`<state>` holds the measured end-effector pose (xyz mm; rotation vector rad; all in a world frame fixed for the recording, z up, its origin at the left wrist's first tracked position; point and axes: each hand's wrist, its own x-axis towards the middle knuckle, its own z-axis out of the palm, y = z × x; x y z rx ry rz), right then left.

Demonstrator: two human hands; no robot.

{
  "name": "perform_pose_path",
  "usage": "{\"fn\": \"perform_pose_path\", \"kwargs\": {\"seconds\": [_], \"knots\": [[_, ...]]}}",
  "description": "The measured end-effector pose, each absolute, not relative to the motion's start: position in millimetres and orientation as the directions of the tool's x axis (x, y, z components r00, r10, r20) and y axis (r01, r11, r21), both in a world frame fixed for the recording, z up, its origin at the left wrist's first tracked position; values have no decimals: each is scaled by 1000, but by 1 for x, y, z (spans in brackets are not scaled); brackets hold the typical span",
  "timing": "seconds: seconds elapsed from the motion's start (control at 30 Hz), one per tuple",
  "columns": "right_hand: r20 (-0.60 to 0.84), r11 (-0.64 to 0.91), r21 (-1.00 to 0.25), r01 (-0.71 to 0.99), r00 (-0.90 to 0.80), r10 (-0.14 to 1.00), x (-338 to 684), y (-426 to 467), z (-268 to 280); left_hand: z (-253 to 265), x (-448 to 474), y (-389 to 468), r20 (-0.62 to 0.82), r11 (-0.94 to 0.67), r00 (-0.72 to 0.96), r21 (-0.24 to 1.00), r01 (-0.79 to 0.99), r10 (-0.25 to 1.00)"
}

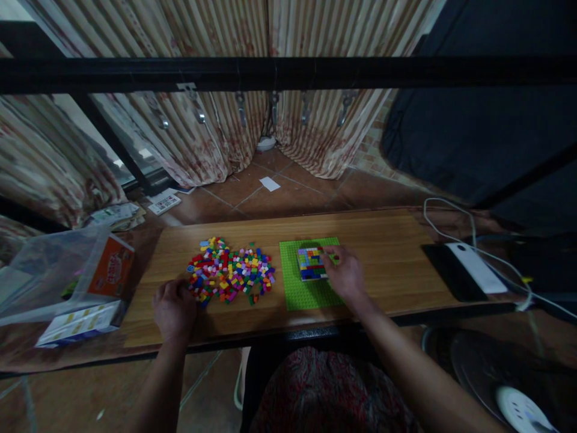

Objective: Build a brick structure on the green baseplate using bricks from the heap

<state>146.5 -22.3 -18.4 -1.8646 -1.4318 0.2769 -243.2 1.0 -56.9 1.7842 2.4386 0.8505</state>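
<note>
A bright green studded baseplate (311, 299) lies on the wooden board, bearing a low, roughly square build of multicoloured toy bricks (311, 264). My right hand (346, 270) reaches over the plate's right side, its fingers pinched at the build's right edge. Whatever is between those fingertips is too small to make out. To the left spreads a loose pile of small toy bricks (234, 270) in many colours. At the pile's lower left edge, my left hand (175, 310) rests on the board with its fingers curled together; their tips are hidden.
A clear plastic bin (40, 270), an orange box (111, 267) and a white-and-blue box (83, 323) stand left of the wooden board (383, 258). On the right lie a black-and-white flat object (473, 267) and a white cable (473, 231). A dark metal bar (288, 73) crosses beyond.
</note>
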Motion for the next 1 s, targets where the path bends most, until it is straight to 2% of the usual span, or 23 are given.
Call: {"fn": "perform_pose_path", "kwargs": {"seconds": [0.1,0.37,0.8,1.0], "knots": [[338,-70,-636,769,359,870,152,-20,-24,-58,-244,0,311,208,-349,409,889,884],[186,-171,-654,736,377,907,141,-14,-48,-58,-243,0,302,222,-368,424,878,879],[134,-231,-733,640,469,873,137,-9,-57,-55,-240,-1,316,206,-364,437,876,876],[211,-167,-731,662,451,867,133,-12,-60,-58,-242,-2,335,185,-346,430,884,877]]}}
